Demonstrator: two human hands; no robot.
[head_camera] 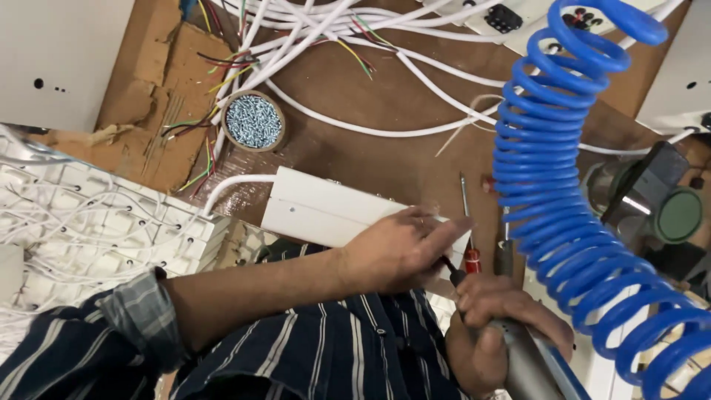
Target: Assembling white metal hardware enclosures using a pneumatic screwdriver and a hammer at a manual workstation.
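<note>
Striped dark sleeve (111, 333) fills the bottom left, nearest the lens, cuff rolled at the forearm. Behind it, far left, a pile of white plastic mouldings (89, 222) tangled with thin white wire. Above that, torn brown cardboard (159, 89) on the bench, and a round tape roll (254, 121) filled with small silvery screws. White cables (348, 126) with stray coloured leads fan across the brown surface from the top.

Centre: a long white box (326, 211), a cable entering its left end, lying flat on the bench. Left hand (396, 248) rests on the box's right end, fingers curled loosely and pressing down to steady it, forefinger stretched toward the tool tip.

Just right of that hand, a red-handled screwdriver (469, 237) lies on the bench, shaft pointing away. Below it, right hand (492, 330) is clenched round the grey barrel of a powered screwdriver (522, 363), its dark bit angled up-left to meet the box edge under the left fingers.

Right side: a blue coiled air hose (563, 170) runs from top to bottom corner. Beyond it, a dark fixture with a green round part (678, 215).
</note>
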